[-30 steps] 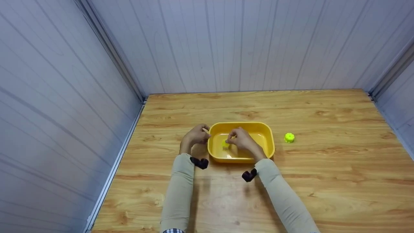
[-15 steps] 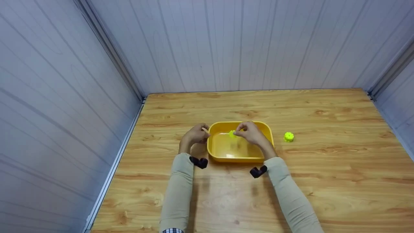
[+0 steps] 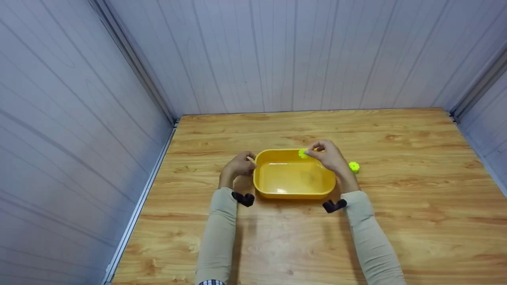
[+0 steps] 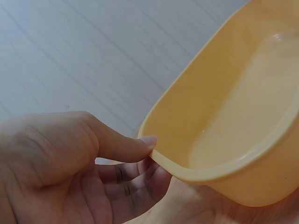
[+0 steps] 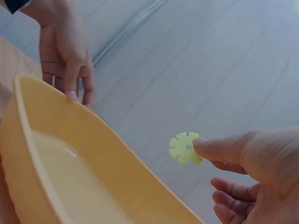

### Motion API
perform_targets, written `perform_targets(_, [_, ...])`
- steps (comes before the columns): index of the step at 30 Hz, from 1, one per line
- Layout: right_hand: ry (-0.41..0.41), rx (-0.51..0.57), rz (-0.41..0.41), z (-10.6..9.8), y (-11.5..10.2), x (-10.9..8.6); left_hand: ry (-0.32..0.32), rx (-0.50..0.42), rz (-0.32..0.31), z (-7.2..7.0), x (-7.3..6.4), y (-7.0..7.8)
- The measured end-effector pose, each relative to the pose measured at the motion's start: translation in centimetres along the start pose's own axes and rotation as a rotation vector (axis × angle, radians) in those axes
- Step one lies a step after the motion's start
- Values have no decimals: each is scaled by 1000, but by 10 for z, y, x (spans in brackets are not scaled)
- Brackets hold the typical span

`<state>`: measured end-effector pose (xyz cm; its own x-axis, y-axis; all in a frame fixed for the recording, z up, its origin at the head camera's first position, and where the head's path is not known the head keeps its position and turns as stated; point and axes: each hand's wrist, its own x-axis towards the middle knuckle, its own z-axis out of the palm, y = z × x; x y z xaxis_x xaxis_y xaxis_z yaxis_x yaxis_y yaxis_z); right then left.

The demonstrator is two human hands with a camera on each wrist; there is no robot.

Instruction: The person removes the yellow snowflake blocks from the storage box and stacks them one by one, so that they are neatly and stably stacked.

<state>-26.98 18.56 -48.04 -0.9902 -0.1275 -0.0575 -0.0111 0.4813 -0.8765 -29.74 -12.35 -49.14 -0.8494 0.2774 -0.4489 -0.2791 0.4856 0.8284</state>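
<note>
My left hand (image 3: 240, 164) pinches the left rim of a yellow plastic basin (image 3: 293, 180); in the left wrist view the thumb (image 4: 135, 145) lies over the rim with fingers beneath it. Between thumb and forefinger, my right hand (image 3: 330, 156) holds a yellow-green snowflake building disc (image 5: 186, 148), notched round its edge and holed at the centre. The disc is raised and overlaps the basin's far rim in the head view. Nothing lies on the basin's visible floor. A stack of similar discs (image 3: 354, 167) stands on the table right of the basin, partly behind my right wrist.
The wood-grain table (image 3: 416, 190) stretches out on both sides of the basin. Pale panelled walls (image 3: 277, 55) rise behind the table and at its left and right. A black wrist mount (image 3: 334, 206) sticks out from each sleeve.
My right hand has lifted the disc from inside the basin and carried it right and toward the far rim. The left hand has stayed at the left rim.
</note>
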Motion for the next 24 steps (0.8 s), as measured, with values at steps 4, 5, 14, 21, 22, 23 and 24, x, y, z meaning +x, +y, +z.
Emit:
perform_targets(4, [40, 10, 35, -15, 6, -3, -9, -4, -1, 0, 0, -1])
perform_targets(5, [49, 14, 38, -19, 9, -4, -9, -6, -1, 0, 0, -1])
perform_targets(14, [115, 16, 46, -48, 33, -13, -10, -22, 10, 0, 1, -3])
perform_targets(21, [146, -15, 145, -68, 54, -22, -6, -14, 0, 0, 1, -2])
perform_targets(22, [149, -15, 169, -70, 57, -23, -6, -11, -1, 0, 1, -2])
perform_targets(23, [152, -12, 194, -72, 60, -23, -5, -8, -3, 0, 2, -2])
perform_targets(24, [154, -9, 218, -74, 63, -24, -4, -6, -4, 0, 2, -2])
